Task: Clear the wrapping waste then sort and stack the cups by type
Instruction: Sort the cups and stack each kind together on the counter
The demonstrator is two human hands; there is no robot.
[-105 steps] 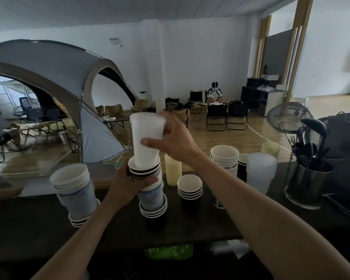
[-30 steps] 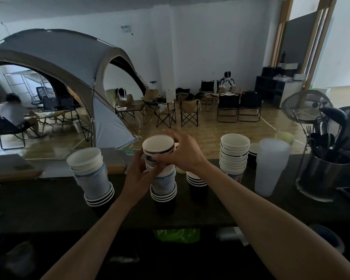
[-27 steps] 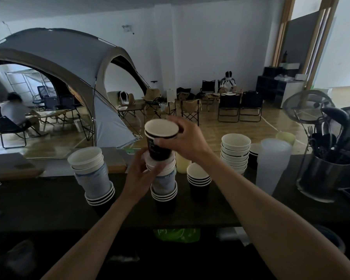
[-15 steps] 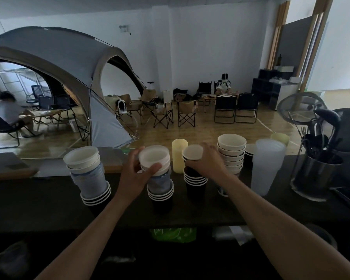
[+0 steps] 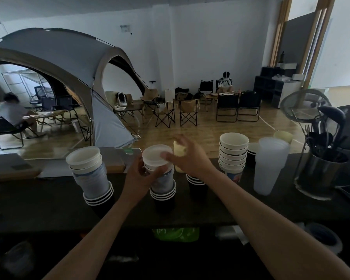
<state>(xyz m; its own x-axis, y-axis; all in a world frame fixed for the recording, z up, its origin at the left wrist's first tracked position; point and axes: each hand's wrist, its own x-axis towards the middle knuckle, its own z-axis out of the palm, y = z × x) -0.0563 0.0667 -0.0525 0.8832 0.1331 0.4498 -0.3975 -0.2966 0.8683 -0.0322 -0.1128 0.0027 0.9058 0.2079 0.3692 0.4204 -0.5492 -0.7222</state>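
Two bare hands meet over the middle of the dark worktop [image 5: 49, 207], just past the near edge. Nearest, the left hand [image 5: 138, 179] is wrapped around the upper part of the mixed upright stack of paper cups [image 5: 160, 174], steadying it. Slightly farther, the right hand [image 5: 187, 158] reaches in from the right; its fingers [image 5: 167, 156] rest on the rim of the white top cup [image 5: 157, 156], though whether they pinch it I cannot tell. That cup's long axis is vertical, so lifting straight up looks right. Just right stands the short black cup stack [image 5: 196, 184], behind it the pale yellow tumbler [image 5: 179, 152].
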